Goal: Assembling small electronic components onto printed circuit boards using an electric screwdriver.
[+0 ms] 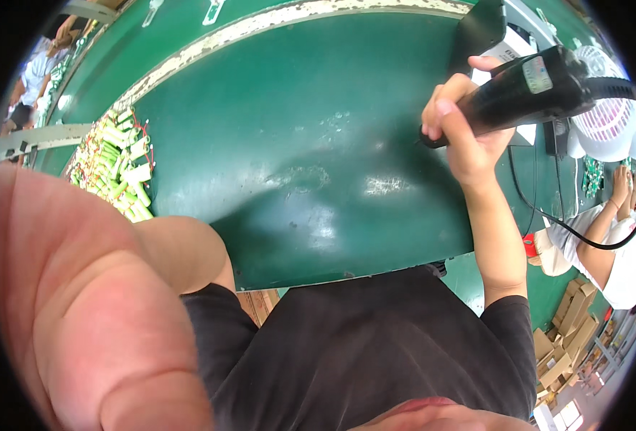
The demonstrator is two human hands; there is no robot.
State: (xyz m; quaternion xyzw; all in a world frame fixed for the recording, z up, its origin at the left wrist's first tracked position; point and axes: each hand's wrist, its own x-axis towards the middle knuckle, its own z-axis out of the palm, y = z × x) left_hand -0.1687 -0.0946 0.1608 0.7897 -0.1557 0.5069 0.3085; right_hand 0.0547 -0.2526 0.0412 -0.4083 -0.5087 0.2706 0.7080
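Fingers (pixel 457 128) of right hand (pixel 476 152): curled tightly around black tool (pixel 522 97), no slack apparent in the grip. Held at a slant, narrow tip toward the left, corded end toward the fan (pixel 605 126). Apparently raised above the green surface (pixel 296 208); exact clearance not determinable from this view.

Left hand (pixel 109 309): palm very near the lens, fingertips out of sight; impossible to tell whether clenched, released or grasping.

Progress, as far as shown: tool taken up and gripped; no contact visible between tip and any pack. By judgement, between pieces. Remaining: green packs (pixel 120 165) with red wires, loosely heaped at the left of the surface, well apart from the tool. Finished or unfinished condition of each: not distinguishable.

Farther out: white box (pixel 513 49) behind the right hand; black cable (pixel 583 240) looping at right; co-worker (pixel 619 248) near circuit boards (pixel 592 177); cardboard (pixel 575 305), lower right.
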